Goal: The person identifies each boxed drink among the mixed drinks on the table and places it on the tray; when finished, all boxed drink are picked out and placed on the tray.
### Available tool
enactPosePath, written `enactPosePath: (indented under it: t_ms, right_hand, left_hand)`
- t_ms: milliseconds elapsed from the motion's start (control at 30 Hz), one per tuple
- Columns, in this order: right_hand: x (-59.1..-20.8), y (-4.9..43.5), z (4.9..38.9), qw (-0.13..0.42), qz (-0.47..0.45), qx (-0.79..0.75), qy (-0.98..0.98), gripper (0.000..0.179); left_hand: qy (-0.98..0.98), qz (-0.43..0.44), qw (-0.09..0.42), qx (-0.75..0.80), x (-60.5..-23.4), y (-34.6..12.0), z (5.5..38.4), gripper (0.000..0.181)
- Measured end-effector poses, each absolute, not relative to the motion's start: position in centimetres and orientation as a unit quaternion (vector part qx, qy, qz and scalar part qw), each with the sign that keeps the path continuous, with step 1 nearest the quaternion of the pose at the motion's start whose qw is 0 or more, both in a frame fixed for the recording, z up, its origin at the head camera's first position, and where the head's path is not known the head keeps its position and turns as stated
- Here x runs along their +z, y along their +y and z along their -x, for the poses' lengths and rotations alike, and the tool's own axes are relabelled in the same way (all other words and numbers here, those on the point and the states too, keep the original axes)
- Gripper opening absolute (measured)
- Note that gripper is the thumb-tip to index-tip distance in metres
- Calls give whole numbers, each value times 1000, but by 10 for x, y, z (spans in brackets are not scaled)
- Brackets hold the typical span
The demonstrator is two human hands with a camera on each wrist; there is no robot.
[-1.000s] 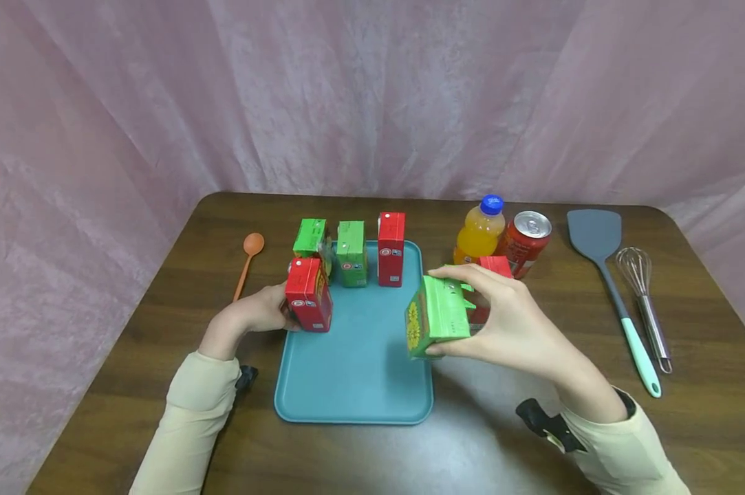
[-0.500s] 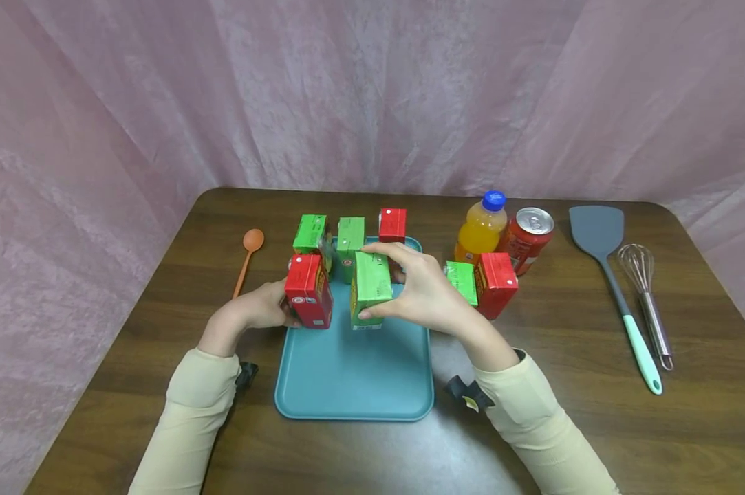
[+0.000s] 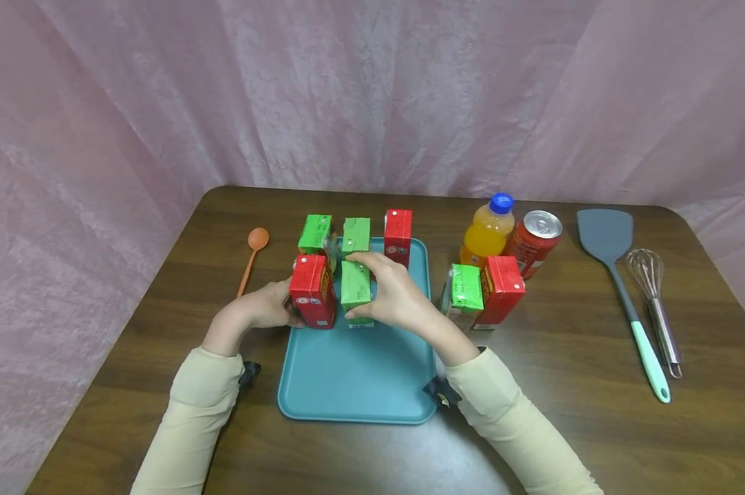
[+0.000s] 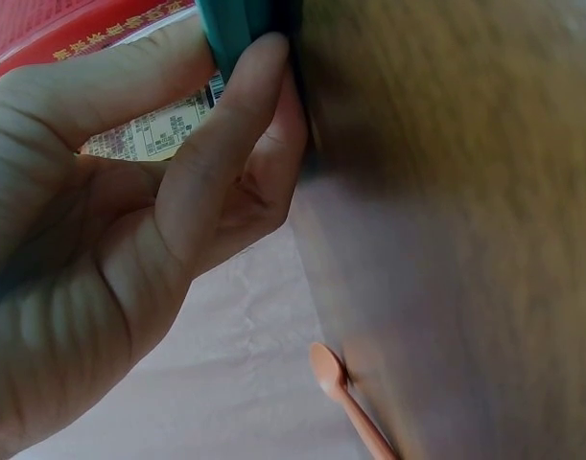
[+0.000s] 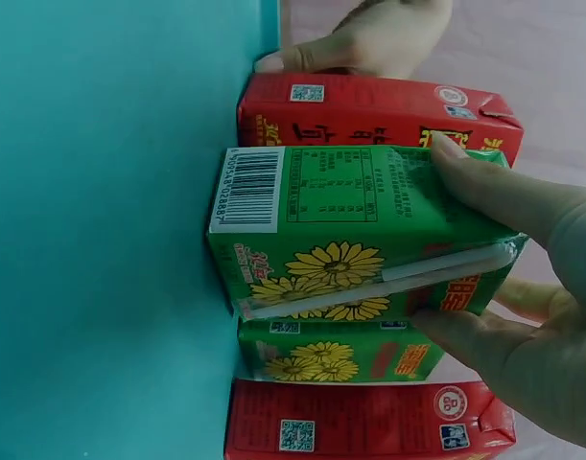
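Note:
My right hand [image 3: 400, 292] holds a green drink carton [image 3: 355, 283] between thumb and fingers, upright over the blue tray [image 3: 356, 385]. The right wrist view shows yellow flowers and a straw on that green carton [image 5: 340, 211]; its base is at or very near the tray. Just left of it stands a red drink carton [image 3: 313, 292]. My left hand [image 3: 257, 308] is at the tray's left edge beside the red carton; in the left wrist view its thumb and fingers pinch the tray rim [image 4: 237, 34]. Behind stand two green cartons [image 3: 356, 234] and a red carton [image 3: 398, 230].
Right of the tray, a green carton [image 3: 465, 289] and a red carton [image 3: 501, 292] stand together. Behind them are an orange juice bottle [image 3: 487, 230] and a red can [image 3: 534, 240]. A spatula [image 3: 622, 289] and whisk [image 3: 655, 309] lie far right, an orange spoon [image 3: 254, 247] left.
My right hand has carried the green carton leftward from the tray's right side, then lower, to beside the red carton. My left hand has stayed at the tray's edge.

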State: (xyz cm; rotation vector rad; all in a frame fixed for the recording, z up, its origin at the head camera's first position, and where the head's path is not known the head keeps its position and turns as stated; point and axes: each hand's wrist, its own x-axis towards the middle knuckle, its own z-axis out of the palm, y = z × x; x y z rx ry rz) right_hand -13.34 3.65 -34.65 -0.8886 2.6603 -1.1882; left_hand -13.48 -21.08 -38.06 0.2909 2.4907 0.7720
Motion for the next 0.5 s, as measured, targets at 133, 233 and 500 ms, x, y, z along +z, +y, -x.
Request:
enactPosePath:
  t_ms: [133,233,500]
  right_hand:
    - [-348,35,133,49,284,-393,873,79]
    - [-347,36,134,59,290,-384,874,81]
    - [-329,66,133,88,310,-397,859,82]
  left_hand:
    - [915,-100,259,293,-380,-212,135,75]
    - [915,-95,261,292,-380,-213,134,77]
    - [914,-103,262,293,-381,-211,132,67]
